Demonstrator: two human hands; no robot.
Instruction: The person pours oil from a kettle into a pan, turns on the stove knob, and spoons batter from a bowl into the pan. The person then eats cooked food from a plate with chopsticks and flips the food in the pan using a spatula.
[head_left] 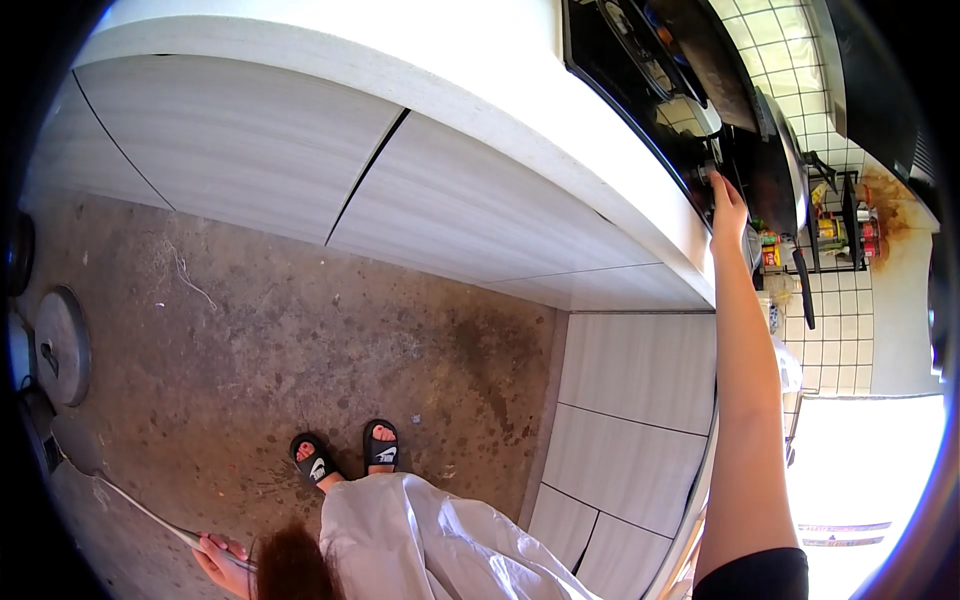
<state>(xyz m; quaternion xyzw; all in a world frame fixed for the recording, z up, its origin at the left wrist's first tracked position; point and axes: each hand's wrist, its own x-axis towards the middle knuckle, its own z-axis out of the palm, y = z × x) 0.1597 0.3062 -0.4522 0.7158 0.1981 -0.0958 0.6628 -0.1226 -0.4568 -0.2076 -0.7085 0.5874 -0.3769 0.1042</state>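
Note:
My right hand (729,208) reaches out to the front edge of the black gas stove (640,110), its fingers closed at a control knob (706,172). A wok (780,170) with a long black handle (805,288) sits on the stove, just beyond that hand. Low at the left, my left hand (222,562) is closed around a long, thin, pale-grey utensil (150,512). Its shaft points away to the upper left. The far end is too unclear to name its kind.
A white countertop (450,60) runs above grey cabinets (500,190). Seasoning bottles stand on a rack (850,225) by the tiled wall. On the stained floor (270,330) at the left lies a round grey lid-like disc (62,345). My sandaled feet (345,455) stand near the cabinets.

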